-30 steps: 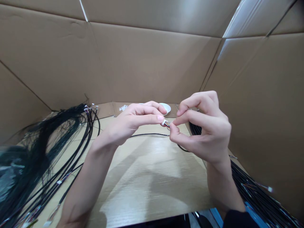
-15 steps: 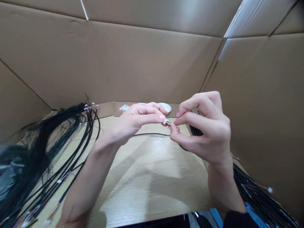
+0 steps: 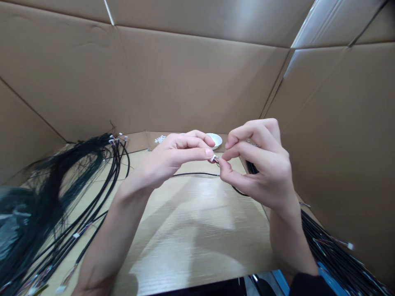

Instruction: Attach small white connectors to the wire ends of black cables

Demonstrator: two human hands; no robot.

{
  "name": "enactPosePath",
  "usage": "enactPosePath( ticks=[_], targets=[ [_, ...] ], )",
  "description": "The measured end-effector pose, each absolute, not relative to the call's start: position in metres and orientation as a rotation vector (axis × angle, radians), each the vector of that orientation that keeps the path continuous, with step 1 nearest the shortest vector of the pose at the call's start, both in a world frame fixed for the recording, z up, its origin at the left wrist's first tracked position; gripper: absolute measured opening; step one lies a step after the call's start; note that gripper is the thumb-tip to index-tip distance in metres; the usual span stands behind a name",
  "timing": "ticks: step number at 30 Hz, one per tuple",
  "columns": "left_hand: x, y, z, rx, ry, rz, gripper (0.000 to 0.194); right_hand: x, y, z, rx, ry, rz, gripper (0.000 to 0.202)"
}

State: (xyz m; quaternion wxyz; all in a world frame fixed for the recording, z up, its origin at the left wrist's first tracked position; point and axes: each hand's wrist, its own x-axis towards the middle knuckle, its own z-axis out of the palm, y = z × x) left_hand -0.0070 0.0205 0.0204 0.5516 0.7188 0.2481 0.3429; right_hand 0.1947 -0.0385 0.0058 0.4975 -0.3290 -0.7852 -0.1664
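The left hand (image 3: 175,154) gripped a white wire connector (image 3: 212,158) while the right hand (image 3: 262,160) pinched its thin wires (image 3: 217,160).
Nearest, the wood-grain tabletop (image 3: 185,238) spread below the forearms, flanked by a right-hand cable bundle (image 3: 333,246). Above it, the connector sat between the two hands, its body pressed between the left thumb and fingers; the right thumb and index finger were closed together on the wires, the other fingers curled above. The connector lay just right of the left thumb tip, touching it, so the left hand was nearer; the wires ran rightward and slightly down (the connector's own long axis was too small to tell). Beyond, small white pieces (image 3: 160,139) and a white dish (image 3: 217,140) lay before the cardboard wall (image 3: 197,82).
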Motion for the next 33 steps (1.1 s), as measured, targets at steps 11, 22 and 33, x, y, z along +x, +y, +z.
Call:
enactPosePath(
  ticks=[11,22,33],
  targets=[
    [-0.018,0.014,0.03,1.8,0.556,0.769,0.018,0.199,-0.02,-0.002,-0.634,-1.871,0.348,0.012],
    [-0.015,0.005,0.031,1.843,0.617,0.897,0.015,0.2,-0.022,-0.002,-0.667,-1.773,0.688,0.013],
    [-0.008,0.006,0.026,1.86,0.694,0.988,0.017,0.202,-0.021,-0.003,-0.714,-1.759,0.51,0.012]
  ],
)
